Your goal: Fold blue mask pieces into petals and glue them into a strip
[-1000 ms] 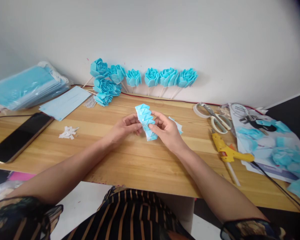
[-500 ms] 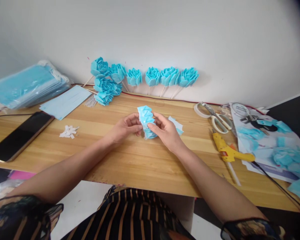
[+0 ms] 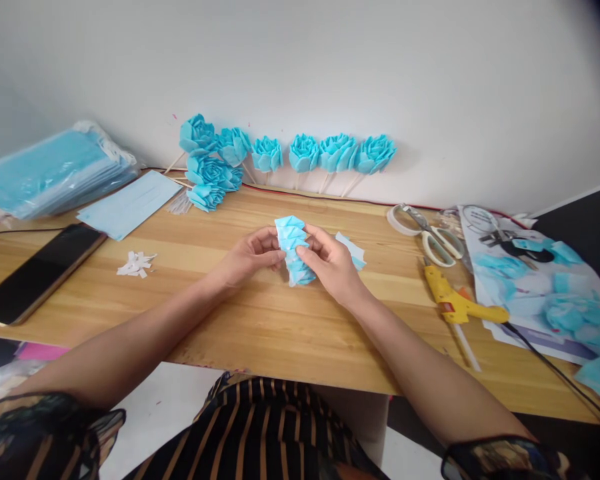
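A pleated strip of light blue fabric (image 3: 293,235), with pointed folds along its right side, is held upright above the middle of the wooden table. My left hand (image 3: 255,257) pinches its left edge between thumb and fingers. From the right, my right hand (image 3: 333,262) grips the same strip, its thumb pressed on the front of the folds. Just behind my right hand, a small pale blue piece (image 3: 351,249) lies on the table.
Several blue fabric flowers (image 3: 304,153) on sticks lean against the wall. Left are packaged masks (image 3: 60,167), a blue sheet (image 3: 130,203), a phone (image 3: 40,273) and white scraps (image 3: 136,264). Right are scissors (image 3: 441,245), tape (image 3: 403,220) and a yellow glue gun (image 3: 455,301) with a cord.
The pleated strip has shifted slightly down between my fingers. Both hands stay in nearly the same place, still holding it.
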